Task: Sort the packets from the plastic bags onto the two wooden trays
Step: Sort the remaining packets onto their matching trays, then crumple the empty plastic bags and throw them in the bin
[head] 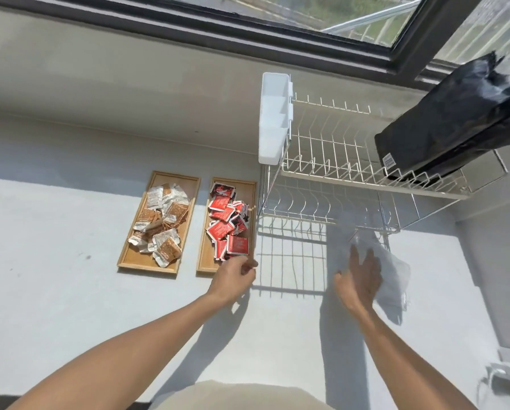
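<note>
Two wooden trays lie side by side on the white counter. The left tray (pixel 129 255) holds several white and tan cracker packets (pixel 163 223). The right tray (pixel 206 263) holds several red packets (pixel 228 226). My left hand (pixel 236 276) hovers at the near right corner of the right tray, fingers curled, nothing visible in them. My right hand (pixel 361 276) is spread flat with fingers apart, resting against a clear plastic bag (pixel 392 273) that lies crumpled on the counter under the rack's front edge.
A white wire dish rack (pixel 336 161) with a white plastic cutlery holder (pixel 273 119) stands at the back right. A black bag (pixel 452 119) leans on the rack. A window runs along the wall. A white object (pixel 506 372) sits at the counter's right edge.
</note>
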